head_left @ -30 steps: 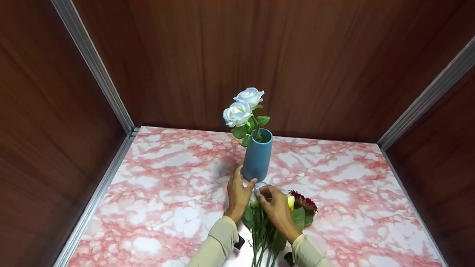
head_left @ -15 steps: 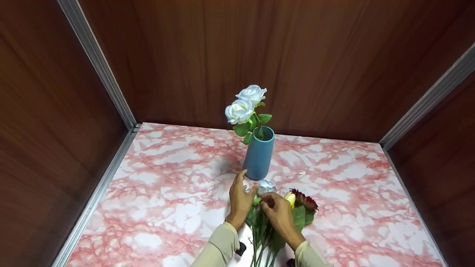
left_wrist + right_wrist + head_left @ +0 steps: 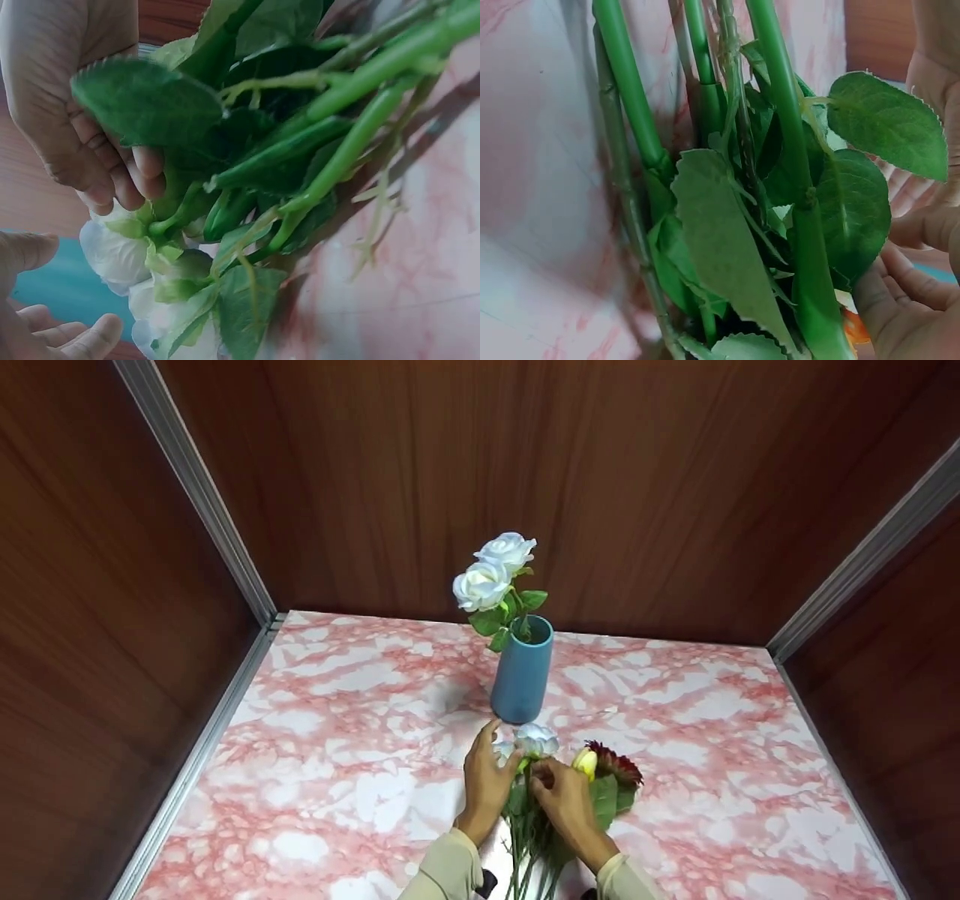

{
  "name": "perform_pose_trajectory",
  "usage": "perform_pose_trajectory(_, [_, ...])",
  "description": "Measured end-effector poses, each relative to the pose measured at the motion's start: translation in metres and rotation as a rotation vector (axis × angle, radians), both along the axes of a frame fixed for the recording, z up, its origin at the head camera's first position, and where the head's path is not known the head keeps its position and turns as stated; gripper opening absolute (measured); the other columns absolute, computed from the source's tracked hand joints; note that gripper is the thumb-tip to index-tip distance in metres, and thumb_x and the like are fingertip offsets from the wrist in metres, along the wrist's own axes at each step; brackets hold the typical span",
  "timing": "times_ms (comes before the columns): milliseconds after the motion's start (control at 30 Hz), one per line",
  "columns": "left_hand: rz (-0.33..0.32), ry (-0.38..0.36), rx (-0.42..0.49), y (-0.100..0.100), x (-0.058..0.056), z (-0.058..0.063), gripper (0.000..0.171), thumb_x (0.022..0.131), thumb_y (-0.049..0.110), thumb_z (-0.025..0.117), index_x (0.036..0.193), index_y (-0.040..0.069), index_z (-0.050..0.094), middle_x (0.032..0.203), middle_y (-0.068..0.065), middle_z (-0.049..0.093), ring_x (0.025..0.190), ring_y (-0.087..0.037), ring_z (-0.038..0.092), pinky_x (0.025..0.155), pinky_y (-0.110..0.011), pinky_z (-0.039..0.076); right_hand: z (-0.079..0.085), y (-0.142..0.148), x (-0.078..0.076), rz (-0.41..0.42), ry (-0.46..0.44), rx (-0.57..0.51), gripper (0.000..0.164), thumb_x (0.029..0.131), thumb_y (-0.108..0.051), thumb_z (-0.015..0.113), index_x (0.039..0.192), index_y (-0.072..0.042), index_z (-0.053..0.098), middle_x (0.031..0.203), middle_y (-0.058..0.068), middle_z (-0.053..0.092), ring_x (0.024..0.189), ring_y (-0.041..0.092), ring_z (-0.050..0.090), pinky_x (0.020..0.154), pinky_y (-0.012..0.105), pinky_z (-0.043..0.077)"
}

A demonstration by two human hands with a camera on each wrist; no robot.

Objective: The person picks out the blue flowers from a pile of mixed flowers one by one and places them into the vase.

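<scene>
Two white roses (image 3: 536,739) lie at the head of a bunch of green-stemmed flowers in front of the vase. My right hand (image 3: 568,802) is on the right of the bunch, thumb and fingertips pinching at a rose's stem and leaves just under the bloom; leaves (image 3: 855,217) partly hide the fingertips. On the left of the blooms my left hand (image 3: 484,787) is held with thumb and fingers spread, nothing gripped between them. A teal vase (image 3: 523,679) stands upright just beyond, bearing two more white roses (image 3: 481,586) that lean left.
A yellow tulip (image 3: 585,763) and a dark red flower (image 3: 619,766) lie to the right of my right hand. The stems (image 3: 521,855) run toward the table's near edge. Wooden panels (image 3: 465,472) enclose the pink-and-white marbled table (image 3: 337,735).
Both hands have drawn back slightly from the vase. The lying white roses, mostly covered before, now show between the hands. The vase and its roses keep their place.
</scene>
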State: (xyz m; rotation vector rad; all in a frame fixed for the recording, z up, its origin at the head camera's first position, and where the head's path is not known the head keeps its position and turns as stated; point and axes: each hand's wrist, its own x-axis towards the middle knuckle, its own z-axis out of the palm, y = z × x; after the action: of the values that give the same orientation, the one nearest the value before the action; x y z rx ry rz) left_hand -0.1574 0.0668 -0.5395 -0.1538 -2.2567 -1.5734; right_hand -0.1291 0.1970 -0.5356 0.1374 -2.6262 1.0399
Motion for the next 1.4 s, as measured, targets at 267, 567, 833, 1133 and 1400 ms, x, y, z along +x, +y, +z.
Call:
perform_pose_trajectory(267, [-0.002,0.001,0.001,0.0,0.01,-0.006,0.056,0.072,0.011,0.073,0.123,0.006,0.05,0.112,-0.014,0.057,0.1,-0.03,0.055,0.072,-0.038,0.05,0.0,-0.002,0.003,-0.026,0.012,0.15,0.008,0.067,-0.007,0.069,0.075,-0.009,0.069,0.063,-0.002,0.062,0.06,0.015,0.058,0.053,0.032,0.045])
perform_pose_trajectory(567, [-0.024,-0.034,-0.012,0.001,0.02,-0.01,0.053,0.074,0.001,0.069,0.122,0.007,0.05,0.112,-0.014,0.058,0.099,-0.027,0.056,0.075,-0.036,0.049,-0.006,-0.008,0.004,-0.038,-0.018,0.256,0.016,0.065,-0.008,0.072,0.059,-0.008,0.058,0.052,0.002,0.053,0.049,0.018,0.052,0.043,0.032,0.039])
perform_pose_trajectory(833, [-0.054,-0.06,-0.014,0.003,0.026,-0.015,0.049,0.071,-0.01,0.065,0.118,-0.001,0.052,0.106,-0.017,0.06,0.094,-0.029,0.058,0.072,-0.033,0.05,-0.01,-0.015,0.004,-0.073,-0.049,0.269,0.02,0.065,-0.01,0.072,0.053,-0.008,0.056,0.054,0.009,0.057,0.05,0.026,0.057,0.043,0.039,0.04])
perform_pose_trajectory(1133, [-0.068,-0.061,-0.013,0.0,0.026,-0.013,0.049,0.069,-0.011,0.062,0.117,0.0,0.053,0.104,-0.017,0.06,0.092,-0.028,0.058,0.071,-0.028,0.05,-0.009,-0.011,0.002,-0.037,-0.05,0.198,0.019,0.064,-0.004,0.069,0.053,-0.009,0.054,0.052,0.002,0.053,0.05,0.017,0.05,0.044,0.032,0.037])
perform_pose_trajectory(1400, [-0.074,-0.082,0.005,-0.003,0.027,-0.006,0.049,0.07,-0.011,0.062,0.117,0.001,0.054,0.104,-0.016,0.06,0.093,-0.029,0.059,0.071,-0.032,0.051,0.002,-0.003,0.0,0.018,-0.05,0.069,0.005,0.063,-0.001,0.066,0.067,-0.005,0.065,0.062,0.0,0.061,0.058,0.015,0.057,0.052,0.03,0.044])
